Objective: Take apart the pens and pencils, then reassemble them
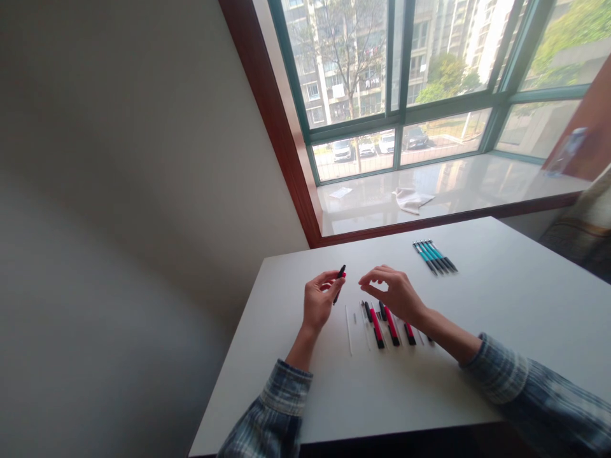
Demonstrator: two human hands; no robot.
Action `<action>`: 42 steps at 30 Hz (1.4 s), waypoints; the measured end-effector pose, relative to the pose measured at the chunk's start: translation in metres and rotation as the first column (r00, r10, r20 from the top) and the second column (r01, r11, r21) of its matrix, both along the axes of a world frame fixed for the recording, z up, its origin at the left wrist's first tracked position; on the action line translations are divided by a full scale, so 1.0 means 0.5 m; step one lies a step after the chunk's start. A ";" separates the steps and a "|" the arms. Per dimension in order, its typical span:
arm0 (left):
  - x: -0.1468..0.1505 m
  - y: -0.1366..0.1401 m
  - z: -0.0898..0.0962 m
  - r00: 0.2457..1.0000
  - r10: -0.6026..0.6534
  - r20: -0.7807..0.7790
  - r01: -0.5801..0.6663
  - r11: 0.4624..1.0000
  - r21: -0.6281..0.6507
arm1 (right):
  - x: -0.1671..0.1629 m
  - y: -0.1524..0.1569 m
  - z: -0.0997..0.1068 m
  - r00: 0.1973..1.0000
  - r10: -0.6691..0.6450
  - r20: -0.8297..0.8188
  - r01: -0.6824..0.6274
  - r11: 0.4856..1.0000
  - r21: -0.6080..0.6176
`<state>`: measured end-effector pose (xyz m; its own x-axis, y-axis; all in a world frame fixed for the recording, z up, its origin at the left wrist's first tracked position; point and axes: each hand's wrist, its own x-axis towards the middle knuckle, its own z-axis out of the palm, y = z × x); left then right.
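My left hand (319, 300) is closed around a black pen barrel (341, 271) with a bit of red on it, held tilted above the table. To its right, my right hand (390, 289) hovers with thumb and index fingertips brought together in a pinch. Anything between those fingertips is too small to make out. Below the hands lie several red pen barrels with black ends (377, 327), with black grip pieces (367, 310) beside them. A thin white refill (348, 331) and a small spring-like piece (355, 318) lie at the left of this row. My right hand and forearm hide part of the row.
Several turquoise-and-black pens (433, 257) lie side by side toward the back right of the white table (267, 356). Behind it, a window sill (363, 210) carries a crumpled cloth (413, 200), a paper piece (340, 192) and a clear bottle (566, 152). A wall (143, 191) rises on the left.
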<state>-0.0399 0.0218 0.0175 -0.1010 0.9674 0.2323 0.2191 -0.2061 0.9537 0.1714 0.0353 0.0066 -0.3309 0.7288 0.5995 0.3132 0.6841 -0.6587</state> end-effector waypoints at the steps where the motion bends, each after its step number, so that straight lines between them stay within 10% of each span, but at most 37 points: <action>1: -0.003 0.003 -0.001 0.998 0.054 0.019 -0.055 0.998 0.009 | 0.000 -0.003 0.001 0.998 0.033 0.047 -0.034 0.999 0.015; 8: -0.009 0.008 0.007 0.966 0.240 0.095 -0.245 0.969 0.044 | -0.023 -0.051 0.030 0.862 0.283 0.420 -0.352 0.931 0.094; 23: -0.005 -0.001 0.033 0.940 0.326 0.103 -0.332 0.942 0.056 | -0.080 -0.054 0.036 0.701 0.215 0.680 -0.494 0.834 0.246; 32: -0.018 0.001 -0.011 0.960 0.273 0.069 -0.277 0.959 0.057 | -0.010 0.002 0.053 0.989 0.106 0.108 -0.127 0.969 0.212; 42: -0.009 -0.006 -0.033 0.972 0.151 -0.183 -0.139 0.987 0.076 | 0.006 0.082 -0.040 0.881 -0.093 -0.464 -0.077 0.939 -0.334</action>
<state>-0.0443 0.0189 0.0009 -0.1881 0.9289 0.3192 0.4245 -0.2162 0.8792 0.1746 0.0762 -0.0135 -0.0679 0.9133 0.4016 -0.0841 0.3958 -0.9145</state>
